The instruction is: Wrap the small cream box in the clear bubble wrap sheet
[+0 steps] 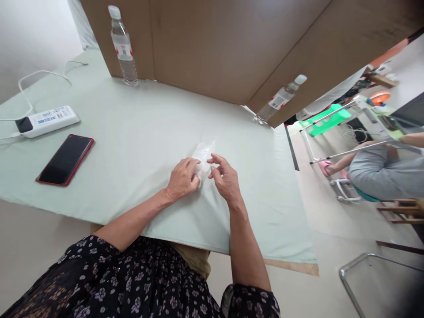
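Observation:
A small clear plastic bag [202, 152] lies on the pale green tablecloth [139, 145] near the table's middle. My left hand [183, 178] rests on the cloth with its fingers curled over the bag's near end. My right hand [224, 178] is just to the right of it, thumb and forefinger pinched close together at the bag's edge. What the bag contains is too small to make out.
A red-cased phone [65, 159] and a white power strip [48, 121] with cables lie at the left. Two water bottles [123, 46] [280, 99] stand against brown cardboard walls [215, 44]. Another person [384, 170] sits at the right beside a metal frame.

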{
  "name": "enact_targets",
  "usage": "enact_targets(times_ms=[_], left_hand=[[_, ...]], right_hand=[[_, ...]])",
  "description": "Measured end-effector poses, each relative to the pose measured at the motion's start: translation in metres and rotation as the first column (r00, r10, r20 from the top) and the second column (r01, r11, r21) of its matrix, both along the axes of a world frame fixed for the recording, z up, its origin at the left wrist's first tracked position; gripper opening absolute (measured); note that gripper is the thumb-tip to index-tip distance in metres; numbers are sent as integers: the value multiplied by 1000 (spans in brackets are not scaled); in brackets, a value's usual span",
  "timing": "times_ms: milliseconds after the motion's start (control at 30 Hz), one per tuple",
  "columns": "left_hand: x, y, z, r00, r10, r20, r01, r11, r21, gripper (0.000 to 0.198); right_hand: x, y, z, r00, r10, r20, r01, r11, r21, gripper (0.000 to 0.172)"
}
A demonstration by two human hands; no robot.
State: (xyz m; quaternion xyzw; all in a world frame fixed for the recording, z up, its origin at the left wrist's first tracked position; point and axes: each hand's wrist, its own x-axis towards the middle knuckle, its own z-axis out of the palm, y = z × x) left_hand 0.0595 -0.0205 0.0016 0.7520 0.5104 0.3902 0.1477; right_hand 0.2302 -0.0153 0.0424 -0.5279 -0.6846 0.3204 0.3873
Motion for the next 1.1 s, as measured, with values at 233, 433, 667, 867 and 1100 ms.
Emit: enact_targets(times_ms=[233,433,667,867,1100], left_hand=[[-1,1,-6,1000,-2,6,2,1000,-19,47],[-2,1,-5,1000,6,-13,-7,999,-37,37],[-2,1,-3,1000,-9,-9,8,999,-46,36],[-2,2,-4,999,-48,-25,48,998,28,46],[-4,5,-6,996,-71,-53,71,997,9,35]], right_hand=[[-11,35,12,861,254,441,-265,964,-38,63],[-3,36,14,799,206,565,-244,970,-9,50],[-5,41,21,689,124,714,-257,963,80,45],[-16,61,-3,715,201,670,-280,960,11,39],[4,54,-26,938,-36,344,-79,947,313,36]])
